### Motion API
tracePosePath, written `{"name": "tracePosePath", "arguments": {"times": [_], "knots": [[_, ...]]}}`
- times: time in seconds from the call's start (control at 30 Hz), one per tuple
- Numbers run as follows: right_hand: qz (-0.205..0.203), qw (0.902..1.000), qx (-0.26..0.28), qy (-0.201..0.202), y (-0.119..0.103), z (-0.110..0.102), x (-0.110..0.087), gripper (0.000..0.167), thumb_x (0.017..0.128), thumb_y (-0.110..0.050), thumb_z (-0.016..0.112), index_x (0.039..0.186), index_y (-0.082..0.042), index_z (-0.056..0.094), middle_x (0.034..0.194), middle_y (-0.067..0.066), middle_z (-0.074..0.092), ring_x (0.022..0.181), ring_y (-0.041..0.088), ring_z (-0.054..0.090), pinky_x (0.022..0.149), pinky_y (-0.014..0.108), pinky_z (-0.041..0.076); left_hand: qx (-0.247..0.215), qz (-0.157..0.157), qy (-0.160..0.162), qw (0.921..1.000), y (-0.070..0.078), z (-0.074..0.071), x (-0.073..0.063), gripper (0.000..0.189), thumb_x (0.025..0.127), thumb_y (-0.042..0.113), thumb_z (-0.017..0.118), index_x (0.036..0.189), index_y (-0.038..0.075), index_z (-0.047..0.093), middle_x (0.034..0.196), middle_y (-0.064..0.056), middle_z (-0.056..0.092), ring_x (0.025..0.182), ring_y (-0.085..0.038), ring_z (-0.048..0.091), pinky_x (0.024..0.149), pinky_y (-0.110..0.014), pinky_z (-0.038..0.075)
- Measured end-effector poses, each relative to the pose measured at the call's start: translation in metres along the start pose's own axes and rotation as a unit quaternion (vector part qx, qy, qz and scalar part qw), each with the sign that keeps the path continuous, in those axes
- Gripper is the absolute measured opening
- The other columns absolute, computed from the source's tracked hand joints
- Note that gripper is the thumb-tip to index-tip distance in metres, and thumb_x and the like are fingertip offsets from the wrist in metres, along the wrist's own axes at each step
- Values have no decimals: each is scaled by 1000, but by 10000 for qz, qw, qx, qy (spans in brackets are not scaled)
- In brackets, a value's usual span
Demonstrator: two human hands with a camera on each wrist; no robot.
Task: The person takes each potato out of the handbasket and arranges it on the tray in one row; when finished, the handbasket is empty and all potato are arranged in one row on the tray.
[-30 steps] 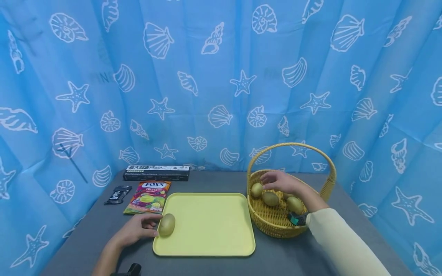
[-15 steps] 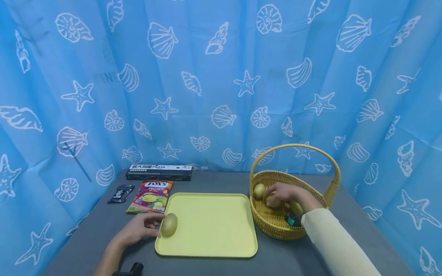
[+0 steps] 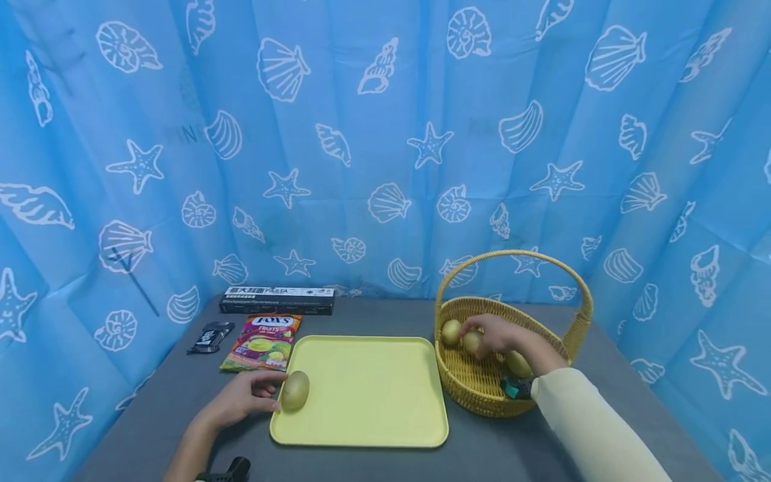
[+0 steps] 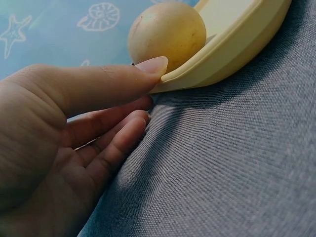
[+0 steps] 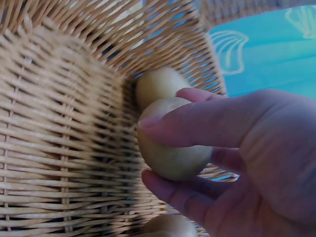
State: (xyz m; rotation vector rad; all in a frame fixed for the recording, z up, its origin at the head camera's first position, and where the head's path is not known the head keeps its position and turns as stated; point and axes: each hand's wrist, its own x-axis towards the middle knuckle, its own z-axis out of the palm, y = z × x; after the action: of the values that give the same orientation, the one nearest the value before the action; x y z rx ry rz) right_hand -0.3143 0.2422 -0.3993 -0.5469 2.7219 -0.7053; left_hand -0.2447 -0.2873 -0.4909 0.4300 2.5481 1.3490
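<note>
A grey table [image 3: 373,462] is seen under both hands, backed by a blue shell-print curtain [image 3: 373,134]. A yellow tray [image 3: 367,395] lies just right of the left hand [image 3: 237,402], and a wicker basket [image 3: 482,388] surrounds the right hand [image 3: 500,335]. A pasta box [image 3: 276,301], a sweets bag [image 3: 260,343] and a dark packet [image 3: 207,337] are set beyond the left hand. One kiwi [image 3: 295,390] rests on the tray's near-left corner, touched by the left hand, whose fingers lie relaxed and loosely spread on the cloth. A second kiwi [image 5: 170,145] is gripped inside the basket by the right hand's curled fingers and thumb. Two other kiwis [image 3: 450,331] lie just beside that hand.
</note>
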Motion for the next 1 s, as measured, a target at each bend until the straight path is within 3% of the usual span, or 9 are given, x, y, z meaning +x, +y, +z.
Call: {"name": "tracePosePath", "arguments": {"times": [0.27,0.47,0.73,0.87,1.0], "knots": [[-772,9923,-139,957,-9,-4,-19,49,72,-7,81,118,-9,65,121,13,60,101,31,57,75,42,48,-66,90,-84,9999,-3,-2,2,67,75,28,84,130,-2,59,116,-12,64,97,-23,57,79,-28,50],[-854,9829,185,1622,-27,4,-38,52,74,-11,83,123,-11,63,118,12,61,97,29,60,72,38,51,-71,114,-65,9999,-3,0,2,66,75,27,84,129,-1,60,116,-12,64,97,-24,57,79,-27,50],[-1430,9515,817,2598,-55,26,-47,59,74,-8,84,128,-7,60,124,13,59,99,29,62,76,35,55,-126,231,-78,9996,-2,-2,0,64,78,24,82,130,-3,58,117,-14,63,98,-25,58,80,-27,50],[-1852,9378,802,2824,-71,37,-47,59,74,-8,84,127,-7,60,122,8,60,103,24,60,79,33,54,-191,203,-96,9996,-3,-2,1,64,78,24,83,130,-4,58,117,-14,63,98,-25,57,80,-26,50],[-2100,9339,1013,2712,-90,48,-43,58,73,-9,83,127,-7,60,120,6,60,102,23,61,81,33,54,-238,102,-108,9996,-2,0,0,66,76,25,84,130,-3,58,117,-13,64,97,-23,58,80,-27,50]]}}
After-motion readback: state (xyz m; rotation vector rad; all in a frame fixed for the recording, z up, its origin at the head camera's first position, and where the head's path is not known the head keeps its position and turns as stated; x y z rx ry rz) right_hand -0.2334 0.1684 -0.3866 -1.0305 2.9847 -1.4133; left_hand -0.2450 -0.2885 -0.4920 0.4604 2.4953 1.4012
